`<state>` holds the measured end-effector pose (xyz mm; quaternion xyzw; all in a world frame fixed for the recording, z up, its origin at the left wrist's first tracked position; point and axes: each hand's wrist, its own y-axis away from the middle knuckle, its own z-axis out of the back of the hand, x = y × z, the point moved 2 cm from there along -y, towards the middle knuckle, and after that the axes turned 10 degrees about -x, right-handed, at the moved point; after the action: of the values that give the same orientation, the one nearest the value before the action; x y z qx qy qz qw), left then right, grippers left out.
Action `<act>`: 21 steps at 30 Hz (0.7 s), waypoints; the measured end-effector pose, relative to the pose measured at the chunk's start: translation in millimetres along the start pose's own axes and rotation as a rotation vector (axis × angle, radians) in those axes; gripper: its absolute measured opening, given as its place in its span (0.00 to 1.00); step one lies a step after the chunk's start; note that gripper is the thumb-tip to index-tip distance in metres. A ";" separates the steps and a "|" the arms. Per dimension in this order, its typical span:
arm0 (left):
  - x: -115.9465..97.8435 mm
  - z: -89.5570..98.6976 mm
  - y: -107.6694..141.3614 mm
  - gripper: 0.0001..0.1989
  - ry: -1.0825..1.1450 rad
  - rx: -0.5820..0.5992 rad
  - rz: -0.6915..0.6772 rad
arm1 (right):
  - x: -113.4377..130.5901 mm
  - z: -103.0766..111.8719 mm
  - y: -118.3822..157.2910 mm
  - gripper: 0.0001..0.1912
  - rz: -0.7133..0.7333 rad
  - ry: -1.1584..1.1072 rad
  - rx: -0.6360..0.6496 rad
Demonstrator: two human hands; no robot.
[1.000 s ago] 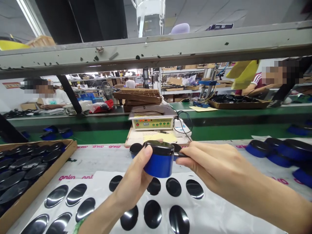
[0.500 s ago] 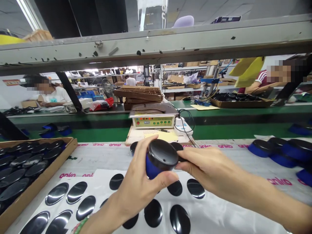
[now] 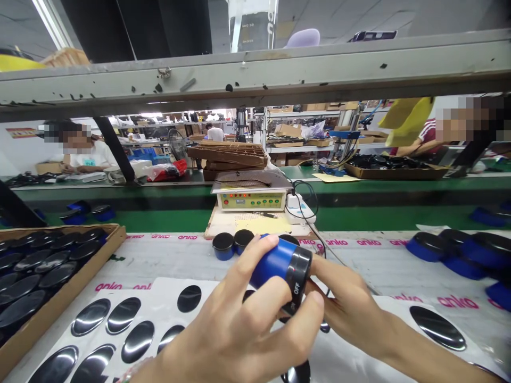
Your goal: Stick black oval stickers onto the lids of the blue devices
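Observation:
A blue cylinder with a black end cap (image 3: 275, 260), marked "OFF", is tilted in my left hand (image 3: 255, 319), whose fingers wrap round its side. My right hand (image 3: 347, 298) is at the capped end, fingers bent together; what they pinch, if anything, is hidden behind the cap and my left fingers. Behind them, short blue cylinders with black tops (image 3: 223, 246) stand on the table. Below my hands lie white sheets (image 3: 167, 290) bearing several glossy black discs (image 3: 138, 341).
A cardboard tray (image 3: 90, 266) of black-topped pieces is at left. More blue pieces (image 3: 429, 244) sit at right. A control box (image 3: 253, 199) with cables stands behind, before a green conveyor (image 3: 379, 205). Two people sit beyond, under a metal shelf beam (image 3: 255, 69).
The cylinder has turned from its black top facing up to lying tilted, showing its blue side and the "OFF" marking. My left hand has rolled over it; my right hand is lower.

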<state>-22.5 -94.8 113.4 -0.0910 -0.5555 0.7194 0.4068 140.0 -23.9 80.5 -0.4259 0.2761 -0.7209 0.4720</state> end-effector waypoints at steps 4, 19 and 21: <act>-0.5 -3.2 -0.3 0.16 -0.002 0.015 0.015 | 1.1 -1.6 2.7 0.07 -0.016 -0.022 -0.003; 49.8 -6.8 47.0 0.24 -0.009 0.156 0.457 | -7.7 25.9 34.1 0.15 0.093 0.545 0.025; 92.0 4.6 77.5 0.24 -0.165 0.031 0.658 | -28.3 61.7 44.5 0.17 -0.099 0.730 -0.080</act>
<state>-122.7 -39.0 76.9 -0.2006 -0.5163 0.8255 0.1080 219.1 -15.6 64.8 -0.1716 0.4332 -0.8360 0.2899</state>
